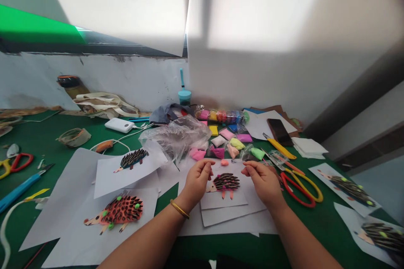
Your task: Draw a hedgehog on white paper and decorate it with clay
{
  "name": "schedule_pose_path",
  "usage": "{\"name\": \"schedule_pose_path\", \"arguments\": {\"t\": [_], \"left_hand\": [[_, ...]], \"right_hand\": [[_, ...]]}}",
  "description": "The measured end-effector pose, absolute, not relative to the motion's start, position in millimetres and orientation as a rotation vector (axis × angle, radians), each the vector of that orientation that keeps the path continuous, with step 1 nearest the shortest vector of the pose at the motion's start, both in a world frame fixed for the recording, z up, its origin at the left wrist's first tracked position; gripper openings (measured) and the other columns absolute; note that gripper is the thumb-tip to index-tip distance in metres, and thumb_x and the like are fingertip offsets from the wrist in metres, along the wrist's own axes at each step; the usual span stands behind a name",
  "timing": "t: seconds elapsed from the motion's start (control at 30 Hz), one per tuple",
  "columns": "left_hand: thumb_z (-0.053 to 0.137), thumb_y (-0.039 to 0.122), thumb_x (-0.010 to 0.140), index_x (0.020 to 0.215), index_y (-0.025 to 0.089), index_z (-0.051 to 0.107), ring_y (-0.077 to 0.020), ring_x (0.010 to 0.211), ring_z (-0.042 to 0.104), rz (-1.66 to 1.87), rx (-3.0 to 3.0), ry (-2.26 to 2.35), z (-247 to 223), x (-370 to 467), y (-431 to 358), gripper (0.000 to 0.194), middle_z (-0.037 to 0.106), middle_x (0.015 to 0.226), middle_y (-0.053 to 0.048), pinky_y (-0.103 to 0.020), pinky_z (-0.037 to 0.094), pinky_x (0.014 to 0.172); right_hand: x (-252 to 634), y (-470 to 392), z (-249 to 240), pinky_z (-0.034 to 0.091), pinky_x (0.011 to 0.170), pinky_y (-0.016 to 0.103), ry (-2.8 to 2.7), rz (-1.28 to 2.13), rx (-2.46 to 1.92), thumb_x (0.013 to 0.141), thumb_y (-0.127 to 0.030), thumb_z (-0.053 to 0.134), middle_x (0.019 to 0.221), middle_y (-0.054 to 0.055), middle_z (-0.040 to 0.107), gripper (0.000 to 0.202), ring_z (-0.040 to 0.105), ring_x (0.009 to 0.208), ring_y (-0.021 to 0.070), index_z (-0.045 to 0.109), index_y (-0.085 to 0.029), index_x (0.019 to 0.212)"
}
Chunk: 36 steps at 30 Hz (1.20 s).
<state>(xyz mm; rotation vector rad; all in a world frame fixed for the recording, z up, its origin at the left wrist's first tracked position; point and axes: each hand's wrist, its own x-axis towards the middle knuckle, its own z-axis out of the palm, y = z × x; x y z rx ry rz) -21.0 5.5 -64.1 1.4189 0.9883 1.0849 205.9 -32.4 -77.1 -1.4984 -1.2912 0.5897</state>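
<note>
My left hand (197,183) is closed in a pinch at the left edge of a small white card; anything between its fingertips is too small to make out. Opposite it, my right hand (263,183) is also pinched, and its fingertips hide what they may hold. On the card between them is a hedgehog picture (226,181) with dark seed-like spines, pink feet and magenta dots. A small coral lump of clay (224,162) lies just beyond the card. White paper sheets (233,216) are stacked beneath the card.
Soft clay packets (217,141) and a crumpled plastic bag (176,136) lie behind my hands. To the right are scissors (299,187), a yellow cutter (279,146) and a phone (279,131). More hedgehog cards (116,214) lie left and right. A blue-handled knife (22,189) is far left.
</note>
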Motion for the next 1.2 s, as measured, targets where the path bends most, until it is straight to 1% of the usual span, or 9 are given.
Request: {"name": "schedule_pose_path", "arguments": {"t": [0.13, 0.27, 0.4, 0.5, 0.67, 0.8, 0.9, 1.1, 1.2], "left_hand": [[0.054, 0.041, 0.089, 0.102, 0.016, 0.066, -0.0148, 0.073, 0.059, 1.095, 1.406, 1.021, -66, -19, 7, 0.031, 0.062, 0.082, -0.003, -0.028, 0.049, 0.071], [0.065, 0.037, 0.081, 0.103, 0.017, 0.066, -0.0172, 0.081, 0.063, 1.105, 1.373, 1.002, -68, -18, 9, 0.029, 0.066, 0.093, -0.005, -0.03, 0.051, 0.076], [0.067, 0.039, 0.08, 0.097, 0.016, 0.067, -0.0161, 0.074, 0.063, 1.069, 1.366, 1.0, -70, -18, 9, 0.028, 0.066, 0.083, -0.003, -0.029, 0.05, 0.071], [0.062, 0.039, 0.084, 0.098, 0.016, 0.066, -0.0148, 0.069, 0.063, 1.07, 1.366, 0.982, -70, -18, 9, 0.028, 0.067, 0.081, -0.003, -0.028, 0.051, 0.068], [0.054, 0.035, 0.09, 0.114, 0.019, 0.06, -0.0156, 0.075, 0.066, 1.143, 1.368, 0.958, -74, -17, 9, 0.029, 0.069, 0.1, -0.008, -0.031, 0.053, 0.071], [0.047, 0.03, 0.093, 0.112, 0.017, 0.063, -0.019, 0.087, 0.068, 1.124, 1.399, 0.988, -77, -17, 9, 0.028, 0.071, 0.09, -0.008, -0.034, 0.053, 0.081], [0.05, 0.028, 0.092, 0.112, 0.017, 0.062, -0.0202, 0.092, 0.068, 1.16, 1.397, 0.971, -77, -16, 10, 0.026, 0.071, 0.096, -0.009, -0.036, 0.053, 0.085], [0.053, 0.028, 0.09, 0.104, 0.017, 0.062, -0.0209, 0.096, 0.069, 1.176, 1.345, 0.941, -78, -14, 10, 0.02, 0.067, 0.102, -0.008, -0.036, 0.054, 0.085], [0.053, 0.029, 0.09, 0.104, 0.018, 0.063, -0.021, 0.096, 0.068, 1.171, 1.349, 0.934, -78, -14, 9, 0.02, 0.067, 0.102, -0.008, -0.035, 0.054, 0.085]], "right_hand": [[202, -28, -85, 0.054, 0.086, 0.042, -1.251, 0.702, -1.461, 0.083, -0.052, 0.062, 0.097, 0.01, 0.075, 0.04, 0.07, 0.095, 0.0273, 0.068, -0.02, 0.107], [202, -29, -86, 0.055, 0.076, 0.038, -1.262, 0.716, -1.475, 0.083, -0.052, 0.062, 0.082, 0.008, 0.074, 0.037, 0.07, 0.082, 0.0255, 0.067, -0.018, 0.098], [203, -31, -82, 0.053, 0.068, 0.033, -1.413, 0.6, -1.508, 0.09, -0.048, 0.051, 0.074, 0.005, 0.07, 0.033, 0.066, 0.072, 0.0214, 0.065, -0.019, 0.088], [202, -29, -83, 0.054, 0.078, 0.035, -1.42, 0.542, -1.501, 0.091, -0.043, 0.049, 0.088, 0.007, 0.072, 0.032, 0.068, 0.085, 0.0229, 0.067, -0.02, 0.101], [201, -26, -89, 0.052, 0.089, 0.039, -1.433, 0.549, -1.469, 0.091, -0.039, 0.048, 0.104, 0.009, 0.072, 0.032, 0.067, 0.098, 0.0243, 0.068, -0.022, 0.11], [201, -27, -90, 0.054, 0.071, 0.033, -1.407, 0.581, -1.534, 0.086, -0.042, 0.059, 0.083, 0.005, 0.071, 0.025, 0.066, 0.077, 0.0217, 0.066, -0.02, 0.094], [201, -28, -88, 0.05, 0.061, 0.03, -1.436, 0.525, -1.566, 0.084, -0.044, 0.062, 0.071, 0.002, 0.067, 0.024, 0.061, 0.065, 0.019, 0.064, -0.02, 0.083], [202, -26, -90, 0.051, 0.09, 0.037, -1.445, 0.506, -1.486, 0.091, -0.042, 0.051, 0.103, 0.008, 0.073, 0.031, 0.067, 0.097, 0.0236, 0.069, -0.022, 0.107], [201, -26, -90, 0.052, 0.085, 0.036, -1.443, 0.523, -1.498, 0.089, -0.042, 0.054, 0.099, 0.007, 0.073, 0.027, 0.067, 0.093, 0.0235, 0.069, -0.022, 0.098]]}}
